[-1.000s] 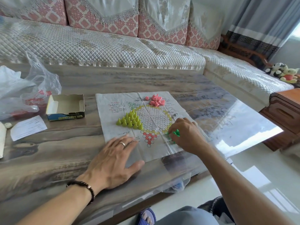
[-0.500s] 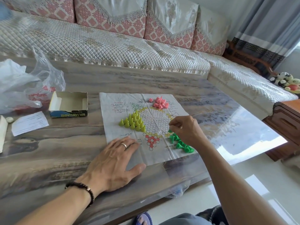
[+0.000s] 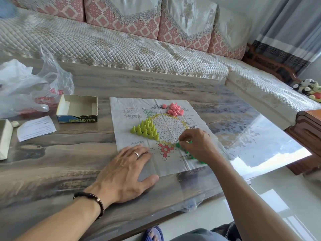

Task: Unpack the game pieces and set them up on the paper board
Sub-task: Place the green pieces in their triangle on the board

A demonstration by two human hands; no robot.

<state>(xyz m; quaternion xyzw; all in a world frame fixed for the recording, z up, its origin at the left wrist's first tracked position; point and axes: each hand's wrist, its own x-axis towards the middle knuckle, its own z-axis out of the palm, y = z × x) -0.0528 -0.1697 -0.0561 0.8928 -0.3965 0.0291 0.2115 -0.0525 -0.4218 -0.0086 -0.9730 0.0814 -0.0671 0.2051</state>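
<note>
Green pieces (image 3: 178,145) are found right under the right hand (image 3: 198,145), on the near right part of the paper board (image 3: 132,110). More of them are spread toward the near right edge of the paper, partly hidden by the wrist. The right hand is the nearer one by far, so the next move is likely made by it. Its fingers are curled down over the green pieces, and one seems to be pinched, though the fingertips are partly hidden.

The left hand (image 3: 125,168) is laid flat with straight fingers, pressed on the near left edge of the paper, well apart from the green pieces.

The green pieces are small, bright and cone-shaped. Yellow-green pieces (image 3: 145,128) are stood upright in a neat triangle on the left of the board. Pink pieces (image 3: 174,108) are left in a loose heap at the far side. An open box (image 3: 77,108) is seen beside the paper on the table (image 3: 52,162).
</note>
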